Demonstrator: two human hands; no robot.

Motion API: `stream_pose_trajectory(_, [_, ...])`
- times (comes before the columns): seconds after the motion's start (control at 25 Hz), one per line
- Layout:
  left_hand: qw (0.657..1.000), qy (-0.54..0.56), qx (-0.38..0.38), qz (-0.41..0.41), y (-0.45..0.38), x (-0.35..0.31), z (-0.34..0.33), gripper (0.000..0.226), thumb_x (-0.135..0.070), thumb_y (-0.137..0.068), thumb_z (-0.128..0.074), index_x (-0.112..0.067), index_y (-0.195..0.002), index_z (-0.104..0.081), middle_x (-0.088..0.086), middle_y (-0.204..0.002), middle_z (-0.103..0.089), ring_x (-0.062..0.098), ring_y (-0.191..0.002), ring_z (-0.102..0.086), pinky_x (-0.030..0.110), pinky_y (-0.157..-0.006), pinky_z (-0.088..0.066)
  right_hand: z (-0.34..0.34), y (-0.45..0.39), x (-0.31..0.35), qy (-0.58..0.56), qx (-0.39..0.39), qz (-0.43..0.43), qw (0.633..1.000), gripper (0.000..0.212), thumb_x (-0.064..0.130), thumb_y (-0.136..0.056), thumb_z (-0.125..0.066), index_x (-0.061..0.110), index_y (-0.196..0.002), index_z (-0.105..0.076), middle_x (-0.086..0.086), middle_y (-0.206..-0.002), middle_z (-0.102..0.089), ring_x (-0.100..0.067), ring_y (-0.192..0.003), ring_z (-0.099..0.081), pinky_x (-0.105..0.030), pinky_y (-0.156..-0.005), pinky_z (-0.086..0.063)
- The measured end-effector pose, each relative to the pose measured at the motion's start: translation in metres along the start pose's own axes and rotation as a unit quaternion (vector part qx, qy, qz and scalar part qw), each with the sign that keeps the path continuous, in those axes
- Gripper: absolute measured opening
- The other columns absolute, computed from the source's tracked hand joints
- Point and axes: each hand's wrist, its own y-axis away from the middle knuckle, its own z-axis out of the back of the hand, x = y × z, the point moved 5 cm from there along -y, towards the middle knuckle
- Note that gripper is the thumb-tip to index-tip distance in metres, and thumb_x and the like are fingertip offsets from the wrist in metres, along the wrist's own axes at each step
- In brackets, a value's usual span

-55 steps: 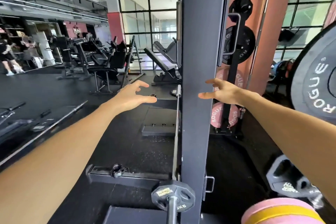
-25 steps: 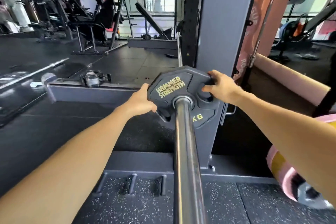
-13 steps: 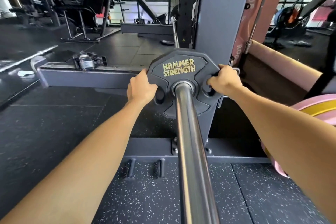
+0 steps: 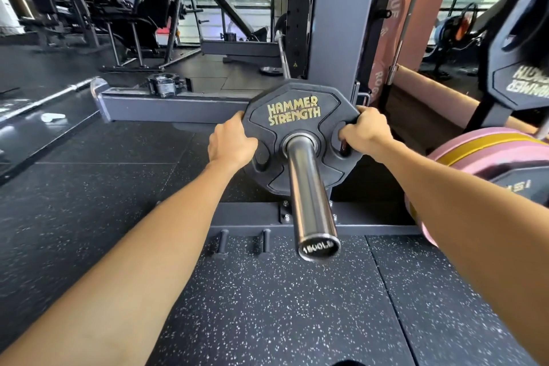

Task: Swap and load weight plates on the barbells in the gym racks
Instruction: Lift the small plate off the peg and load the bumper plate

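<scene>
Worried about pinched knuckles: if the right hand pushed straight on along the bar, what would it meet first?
Probably the grey rack post right behind the plate that the right hand grips, though the gap between them is hard to judge.

bare forearms; no sleeves, each hand ungloved

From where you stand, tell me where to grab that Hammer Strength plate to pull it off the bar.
Take the Hammer Strength plate by its cut-out handles, one hand from each side, as the left hand and right hand do. It sits upright on the bar sleeve, so pull along the sleeve.
</scene>
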Motion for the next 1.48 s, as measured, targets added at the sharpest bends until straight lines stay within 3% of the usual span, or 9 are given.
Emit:
stream_pose_trajectory(0.2, [1.000,-0.010,-0.005,-0.006,0.062,-0.006,0.031,0.037,-0.013,-0.080,-0.058,-0.021,-0.116,-0.058,0.014,-0.103,-0.064,0.044,-0.100,-0.057,0.037,-0.073,-0.038,0.021,0.067,-0.002,-0.012,-0.004,0.004,1.000,0.028,0.015,-0.071,-0.060,0.029,-0.095,-0.065,-0.001,-0.084,-0.066,-0.030,-0.083,-0.063,-0.030,-0.071,-0.047])
stream_pose_trajectory(0.36, [1.000,-0.011,-0.006,-0.013,0.110,-0.010,0.056,0.036,-0.013,-0.079,-0.058,-0.020,-0.114,-0.058,0.014,-0.098,-0.062,0.044,-0.099,-0.057,0.037,-0.072,-0.038,0.042,0.118,0.001,-0.009,-0.013,0.009,1.000,0.027,0.014,-0.070,-0.063,0.030,-0.091,-0.065,0.010,-0.068,-0.058,-0.028,-0.078,-0.061,-0.028,-0.069,-0.045])
stream_pose_trajectory(0.48, [1.000,-0.020,-0.002,-0.017,0.139,-0.013,0.072,0.041,-0.011,-0.079,-0.057,-0.020,-0.119,-0.057,0.007,-0.090,-0.054,0.043,-0.098,-0.058,0.038,-0.071,-0.041,0.053,0.152,0.000,-0.018,-0.006,0.006,1.000,0.024,0.013,-0.069,-0.063,0.027,-0.089,-0.064,-0.001,-0.080,-0.068,-0.029,-0.081,-0.064,-0.031,-0.073,-0.052])
stream_pose_trajectory(0.68, [0.999,-0.024,0.013,-0.033,0.178,-0.020,0.095,0.048,-0.008,-0.079,-0.057,-0.015,-0.126,-0.056,0.012,-0.100,-0.065,0.039,-0.096,-0.062,0.036,-0.071,-0.044,0.074,0.197,0.005,-0.005,-0.018,0.028,0.999,0.020,0.011,-0.069,-0.062,0.022,-0.086,-0.064,-0.008,-0.088,-0.070,-0.032,-0.085,-0.065,-0.038,-0.076,-0.056])
stream_pose_trajectory(0.84, [0.998,-0.016,0.018,-0.053,0.200,-0.021,0.108,0.040,-0.007,-0.077,-0.059,-0.013,-0.116,-0.058,0.006,-0.088,-0.059,0.039,-0.090,-0.063,0.034,-0.068,-0.043,0.084,0.220,0.013,0.030,-0.016,0.051,0.998,0.017,0.012,-0.070,-0.063,0.023,-0.083,-0.063,-0.010,-0.090,-0.070,-0.034,-0.088,-0.064,-0.038,-0.078,-0.055])
stream_pose_trajectory(1.04, [0.994,-0.050,0.042,-0.083,0.208,-0.030,0.120,0.025,-0.008,-0.076,-0.059,-0.012,-0.100,-0.057,0.002,-0.079,-0.056,0.035,-0.081,-0.060,0.034,-0.064,-0.042,0.092,0.234,0.006,0.060,0.002,0.059,0.996,0.016,0.016,-0.067,-0.065,0.006,-0.079,-0.069,-0.014,-0.085,-0.070,-0.035,-0.084,-0.065,-0.041,-0.074,-0.057])
stream_pose_trajectory(1.24, [0.992,-0.066,0.042,-0.097,0.195,-0.054,0.143,0.012,-0.007,-0.074,-0.056,-0.013,-0.081,-0.049,0.006,-0.077,-0.056,0.033,-0.072,-0.056,0.034,-0.059,-0.042,0.116,0.224,0.020,0.071,-0.008,0.066,0.995,0.018,0.018,-0.063,-0.068,0.001,-0.069,-0.068,-0.015,-0.074,-0.067,-0.033,-0.071,-0.064,-0.035,-0.060,-0.055])
stream_pose_trajectory(1.36, [0.992,-0.055,0.025,-0.109,0.164,-0.086,0.171,0.011,-0.006,-0.073,-0.056,-0.011,-0.073,-0.046,0.010,-0.078,-0.056,0.032,-0.067,-0.055,0.031,-0.051,-0.036,0.147,0.195,0.046,0.049,-0.034,0.087,0.994,0.018,0.017,-0.061,-0.070,0.003,-0.053,-0.061,-0.009,-0.059,-0.060,-0.027,-0.057,-0.059,-0.026,-0.045,-0.043])
stream_pose_trajectory(1.48, [0.993,-0.050,0.006,-0.110,0.120,-0.128,0.208,0.018,-0.003,-0.073,-0.057,-0.009,-0.067,-0.040,0.010,-0.075,-0.052,0.028,-0.060,-0.047,0.031,-0.050,-0.032,0.185,0.153,0.087,0.026,-0.048,0.109,0.993,0.024,0.021,-0.063,-0.072,0.006,-0.050,-0.057,-0.003,-0.054,-0.056,-0.019,-0.049,-0.051,-0.024,-0.041,-0.035])
